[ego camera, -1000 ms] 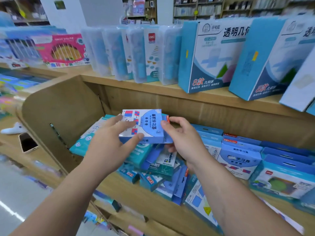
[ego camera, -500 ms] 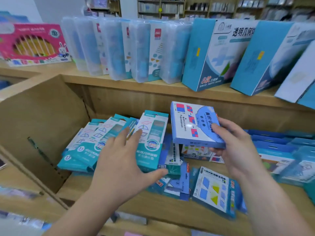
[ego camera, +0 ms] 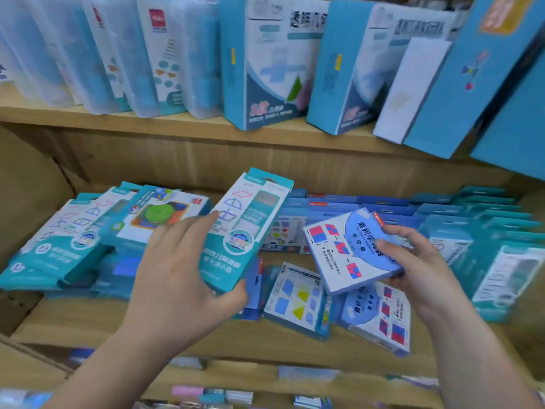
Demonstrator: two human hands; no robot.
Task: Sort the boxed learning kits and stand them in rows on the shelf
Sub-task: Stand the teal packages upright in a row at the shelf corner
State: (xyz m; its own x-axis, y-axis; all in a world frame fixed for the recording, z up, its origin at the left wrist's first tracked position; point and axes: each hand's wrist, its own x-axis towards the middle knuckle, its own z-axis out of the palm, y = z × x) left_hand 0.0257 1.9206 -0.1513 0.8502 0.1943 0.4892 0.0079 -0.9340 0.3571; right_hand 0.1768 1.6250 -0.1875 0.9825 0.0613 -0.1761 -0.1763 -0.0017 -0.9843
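Step in hand: sorting by type looked to be about midway, with one kit in each hand above the lower shelf (ego camera: 206,329).
Left hand (ego camera: 182,273): the fingers lay spread over the face of a tall teal kit (ego camera: 247,228) and the thumb hooked under its lower edge, grasping it at a tilt with its top leaning right.
Right hand (ego camera: 421,270): fingers and thumb pinched the right side of a square blue kit (ego camera: 342,252) printed with red and blue blocks, holding it tilted and clear of the shelf.
Teal row (ego camera: 56,249): matching teal kits leaned together at the left end of the shelf. A kit with a green disc (ego camera: 159,214) leaned among them, just beside the held teal kit.
Loose kits: a kit with yellow triangles (ego camera: 298,299) and a second red-and-blue kit (ego camera: 380,317) lay flat below the hands, seemingly unsorted.
Right rows (ego camera: 477,228): blue and teal kits stood packed in rows at the right of the shelf.
Upper shelf (ego camera: 177,125): large blue boxes (ego camera: 274,63) and clear cases (ego camera: 141,54) stood there, apart from the work.
Next move: the teal kit probably belonged against its like on the left. That called for shifting the green-disc kit aside and keeping the leaning row from toppling.
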